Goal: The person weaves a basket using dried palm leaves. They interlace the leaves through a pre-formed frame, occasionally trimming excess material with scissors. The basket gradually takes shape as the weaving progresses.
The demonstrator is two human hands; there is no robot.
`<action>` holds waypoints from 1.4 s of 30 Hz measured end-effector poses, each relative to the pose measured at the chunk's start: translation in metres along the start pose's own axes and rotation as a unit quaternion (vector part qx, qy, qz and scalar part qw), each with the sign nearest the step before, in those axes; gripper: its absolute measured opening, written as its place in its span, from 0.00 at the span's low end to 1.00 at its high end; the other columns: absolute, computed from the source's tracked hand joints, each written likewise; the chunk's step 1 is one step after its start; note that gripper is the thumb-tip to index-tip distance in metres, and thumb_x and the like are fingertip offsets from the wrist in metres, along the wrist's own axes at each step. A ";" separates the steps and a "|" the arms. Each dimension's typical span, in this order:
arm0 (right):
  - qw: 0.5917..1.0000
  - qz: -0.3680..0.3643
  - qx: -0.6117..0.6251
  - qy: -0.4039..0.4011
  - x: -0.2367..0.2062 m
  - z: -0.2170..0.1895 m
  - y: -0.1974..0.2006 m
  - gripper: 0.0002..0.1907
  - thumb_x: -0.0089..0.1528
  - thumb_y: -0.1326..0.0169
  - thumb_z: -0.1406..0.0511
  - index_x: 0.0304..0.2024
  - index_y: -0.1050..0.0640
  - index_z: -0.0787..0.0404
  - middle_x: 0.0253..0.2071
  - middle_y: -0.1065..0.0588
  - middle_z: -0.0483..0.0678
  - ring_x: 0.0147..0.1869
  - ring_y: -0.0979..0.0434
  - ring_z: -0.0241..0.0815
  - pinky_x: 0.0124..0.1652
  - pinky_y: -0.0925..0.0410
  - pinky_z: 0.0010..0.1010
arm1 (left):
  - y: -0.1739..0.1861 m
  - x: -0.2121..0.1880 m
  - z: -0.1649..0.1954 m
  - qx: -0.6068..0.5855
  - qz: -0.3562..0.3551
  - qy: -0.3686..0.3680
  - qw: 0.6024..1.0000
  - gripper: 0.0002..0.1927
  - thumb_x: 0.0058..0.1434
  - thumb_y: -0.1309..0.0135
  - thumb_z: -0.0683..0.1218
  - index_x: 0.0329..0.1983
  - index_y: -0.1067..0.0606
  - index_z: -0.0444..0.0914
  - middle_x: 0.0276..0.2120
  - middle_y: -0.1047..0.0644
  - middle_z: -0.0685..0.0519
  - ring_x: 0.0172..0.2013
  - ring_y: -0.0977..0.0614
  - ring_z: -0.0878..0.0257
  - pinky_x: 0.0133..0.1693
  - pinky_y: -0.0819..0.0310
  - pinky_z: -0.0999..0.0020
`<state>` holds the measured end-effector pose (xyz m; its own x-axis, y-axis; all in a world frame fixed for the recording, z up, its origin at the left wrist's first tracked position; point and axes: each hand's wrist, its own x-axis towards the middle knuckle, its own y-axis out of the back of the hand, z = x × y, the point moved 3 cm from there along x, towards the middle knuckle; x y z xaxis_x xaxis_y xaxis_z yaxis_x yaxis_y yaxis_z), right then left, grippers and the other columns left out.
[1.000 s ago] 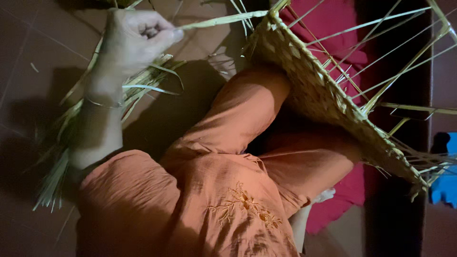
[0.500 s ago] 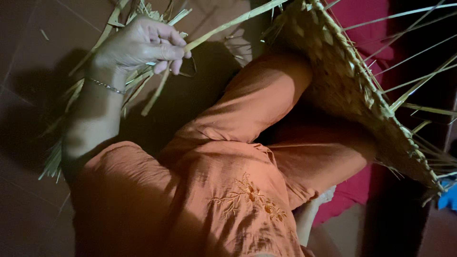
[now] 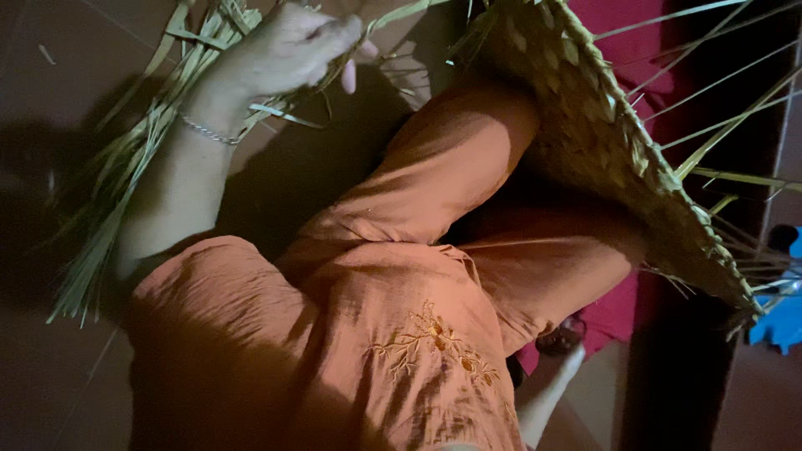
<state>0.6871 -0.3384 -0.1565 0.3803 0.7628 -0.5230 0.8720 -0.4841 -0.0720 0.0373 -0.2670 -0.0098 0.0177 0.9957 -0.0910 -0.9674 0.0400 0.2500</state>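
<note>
The left hand [image 3: 288,52] is curled loosely over a bundle of strips [image 3: 125,179], fingers closed round a few, with one strip [image 3: 401,12] running from it toward the mat [image 3: 601,134]. Below is dim brown floor [image 3: 50,75]; a red cloth [image 3: 622,33] lies beyond the mat. The bundle trails back under the wrist. Half a second ago the hand gripped tighter, farther from the body.

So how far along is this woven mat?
A wide stretch of the mat over the knee is already plaited tight. The left hand is closed on a strip from the loose leaf strips on the floor. Unwoven strip ends jut from the mat's edge, so weaving remains.
</note>
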 end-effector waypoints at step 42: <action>0.795 -0.514 -0.254 0.198 -0.078 -0.079 -0.419 0.28 0.75 0.66 0.46 0.37 0.31 0.61 0.22 0.34 0.41 0.22 0.37 0.32 0.24 0.42 0.25 | -0.065 0.105 0.018 -0.025 0.096 -0.213 0.972 0.08 0.72 0.43 0.38 0.35 0.24 0.31 0.29 0.23 0.55 0.32 0.26 0.72 0.36 0.30 0.73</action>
<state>0.3164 -0.1609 -0.0183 -0.6351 0.7667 -0.0940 0.7580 0.6420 0.1154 0.1065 -0.1639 -0.0182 -0.0729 0.9291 0.3625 -0.9741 -0.1444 0.1742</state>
